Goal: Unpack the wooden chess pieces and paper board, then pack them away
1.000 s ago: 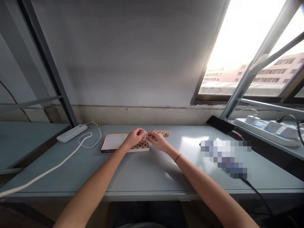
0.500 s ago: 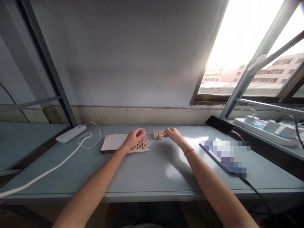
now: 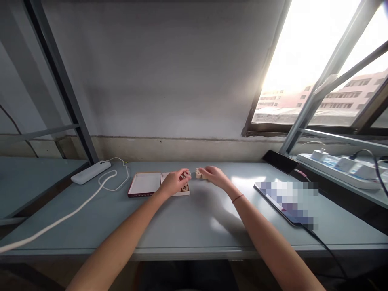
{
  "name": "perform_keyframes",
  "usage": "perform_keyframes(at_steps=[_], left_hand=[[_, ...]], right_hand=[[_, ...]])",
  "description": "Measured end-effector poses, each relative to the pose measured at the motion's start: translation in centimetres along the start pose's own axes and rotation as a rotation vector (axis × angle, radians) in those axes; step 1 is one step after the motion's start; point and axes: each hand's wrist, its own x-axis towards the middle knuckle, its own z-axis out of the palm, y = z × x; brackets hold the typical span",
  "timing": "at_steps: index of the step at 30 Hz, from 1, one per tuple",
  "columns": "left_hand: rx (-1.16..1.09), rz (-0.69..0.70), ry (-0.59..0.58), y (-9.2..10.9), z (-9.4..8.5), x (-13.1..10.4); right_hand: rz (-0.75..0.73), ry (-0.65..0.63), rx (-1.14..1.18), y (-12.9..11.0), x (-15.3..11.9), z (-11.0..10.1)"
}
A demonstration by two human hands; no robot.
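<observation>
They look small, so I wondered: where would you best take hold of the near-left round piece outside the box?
Probably by its curved side, thumb and finger coming from the near left. The round piece lies flat like a thick disc; bare desk lies in front and to its left, while a neighbouring piece and the right hand crowd its right.

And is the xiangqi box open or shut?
Open: the lid, white inside up, lies beside the tray, where xiangqi pieces show past the left hand.

Pale round pieces (image 3: 185, 188), character-marked, in open white-walled box (image 3: 183, 193); more pieces clustered just beside it.
</observation>
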Motion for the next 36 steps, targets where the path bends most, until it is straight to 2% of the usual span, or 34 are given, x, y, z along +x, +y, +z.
perform_keyframes(at_steps=[2, 4, 7, 9, 12, 16, 21, 27, 32, 36], left_hand=[[0.050, 0.059, -0.018, 0.3, 0.2, -0.1], [0.071, 0.101, -0.026, 0.5, 0.3, -0.2], [0.075, 0.105, -0.024, 0.5, 0.4, -0.2], [0.082, 0.079, -0.030, 0.3, 0.3, -0.2], [0.118, 0.055, -0.026, 0.0, 0.2, -0.2], [0.155, 0.053, -0.017, -0.3, 0.2, -0.1], [0.183, 0.049, -0.020, -0.6, 0.3, 0.0], [0.201, 0.050, -0.024, -0.5, 0.3, -0.1], [0.190, 0.050, -0.018, -0.7, 0.3, -0.1], [0.185, 0.048, -0.029, -0.8, 0.4, -0.1]], right_hand=[[-0.138, -0.135, 0.207, -2.0, -0.8, 0.6], [-0.194, -0.230, 0.347, -3.3, -1.2, 1.0], [-0.142, -0.226, 0.413, -2.9, -0.9, 1.0], [-0.046, -0.129, 0.338, -1.3, -0.1, 0.5], [0.122, 0.019, 0.091, 1.6, 1.0, -0.6], [0.235, -0.005, -0.078, 3.7, 1.4, -1.4], [0.252, -0.049, -0.083, 4.0, 1.2, -1.2], [0.256, -0.032, -0.231, 4.5, 1.5, -1.3], [0.196, -0.039, -0.283, 4.0, 1.1, -1.0], [0.203, -0.046, -0.380, 3.4, 0.7, -0.5]])
